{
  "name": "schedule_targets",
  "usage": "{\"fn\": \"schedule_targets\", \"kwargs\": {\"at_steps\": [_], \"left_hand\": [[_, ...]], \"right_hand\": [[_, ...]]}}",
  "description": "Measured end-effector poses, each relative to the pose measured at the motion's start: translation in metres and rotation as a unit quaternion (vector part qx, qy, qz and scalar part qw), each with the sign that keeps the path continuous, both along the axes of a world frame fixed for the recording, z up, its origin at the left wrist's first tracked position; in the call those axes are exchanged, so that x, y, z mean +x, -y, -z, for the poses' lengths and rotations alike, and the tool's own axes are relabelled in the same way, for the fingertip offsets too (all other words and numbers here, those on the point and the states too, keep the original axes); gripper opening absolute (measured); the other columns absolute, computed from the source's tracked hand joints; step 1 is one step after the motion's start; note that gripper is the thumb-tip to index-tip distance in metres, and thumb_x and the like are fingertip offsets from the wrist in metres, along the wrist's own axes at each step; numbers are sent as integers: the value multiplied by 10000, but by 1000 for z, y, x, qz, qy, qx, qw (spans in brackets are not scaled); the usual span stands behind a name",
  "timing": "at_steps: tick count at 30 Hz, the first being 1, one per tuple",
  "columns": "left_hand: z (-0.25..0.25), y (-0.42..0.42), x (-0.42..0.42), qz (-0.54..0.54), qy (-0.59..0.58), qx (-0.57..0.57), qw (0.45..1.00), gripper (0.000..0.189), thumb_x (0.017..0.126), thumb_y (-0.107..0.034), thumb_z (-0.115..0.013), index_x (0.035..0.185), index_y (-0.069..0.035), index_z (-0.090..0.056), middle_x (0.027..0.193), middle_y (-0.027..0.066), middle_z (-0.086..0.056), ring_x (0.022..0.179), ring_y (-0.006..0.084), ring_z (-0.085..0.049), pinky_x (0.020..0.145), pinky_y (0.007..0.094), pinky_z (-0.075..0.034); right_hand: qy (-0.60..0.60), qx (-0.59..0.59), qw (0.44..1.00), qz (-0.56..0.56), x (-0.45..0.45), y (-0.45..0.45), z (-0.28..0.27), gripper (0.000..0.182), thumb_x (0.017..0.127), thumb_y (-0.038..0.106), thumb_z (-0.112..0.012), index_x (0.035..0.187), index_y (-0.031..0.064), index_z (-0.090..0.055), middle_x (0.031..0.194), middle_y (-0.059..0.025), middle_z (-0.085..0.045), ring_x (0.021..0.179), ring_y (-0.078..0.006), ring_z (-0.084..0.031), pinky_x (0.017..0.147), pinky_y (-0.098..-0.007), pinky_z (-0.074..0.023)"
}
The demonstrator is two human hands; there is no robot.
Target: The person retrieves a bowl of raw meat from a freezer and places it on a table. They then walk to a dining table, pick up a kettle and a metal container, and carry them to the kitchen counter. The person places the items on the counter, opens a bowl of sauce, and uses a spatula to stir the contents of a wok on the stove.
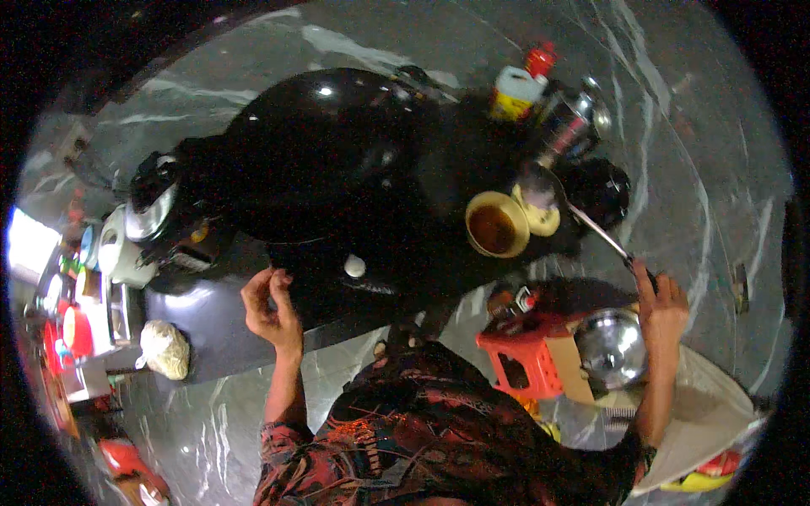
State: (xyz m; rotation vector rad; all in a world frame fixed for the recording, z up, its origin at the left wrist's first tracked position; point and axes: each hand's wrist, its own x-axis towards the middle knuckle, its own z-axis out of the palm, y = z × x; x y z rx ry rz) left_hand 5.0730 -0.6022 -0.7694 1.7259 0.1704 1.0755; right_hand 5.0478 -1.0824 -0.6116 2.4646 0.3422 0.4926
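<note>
My right hand (661,303) grips the handle of a long metal ladle (598,226) on the right. Its dark, blurred head (545,180) is over a small pale bowl (539,215). Touching that is a cream bowl (498,226) of brown liquid. My left hand (273,310) is raised near the front edge of the dark stove, fingers curled and thumb and fingertips close together. Whether anything dark is pinched there cannot be made out. Beyond it lies a large, glossy black wok (316,183), its outline partly lost in shadow. A pale stove knob (355,266) sits in front.
A red-capped bottle (516,92) and metal containers (585,120) stand at the back right. On the left are a white rice-cooker-like appliance (123,253) and a tied plastic bag (166,350). Below right, a red plastic stool (519,357) stands beside a steel bowl (610,348).
</note>
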Motion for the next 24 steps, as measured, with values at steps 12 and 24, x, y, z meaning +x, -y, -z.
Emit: {"fn": "schedule_targets", "kwargs": {"at_steps": [12,24], "left_hand": [[-181,-56,165,-92,129,488,858,502,712,-30,-630,1170,-5,-426,856,143,-562,744,280,-573,635,335,-477],[-367,-86,260,-362,160,505,767,641,733,-60,-518,1307,50,-256,856,148,-480,755,289,-523,638,365,-469]], "right_hand": [[-53,16,998,7,1,10,33,534,676,31,-545,1200,107,-476,821,-121,-472,743,-299,-493,635,-413,-438],[17,121,992,-43,13,14,62,388,689,89,-599,1075,92,-559,756,-136,-488,675,-303,-506,584,-408,-429]]}}
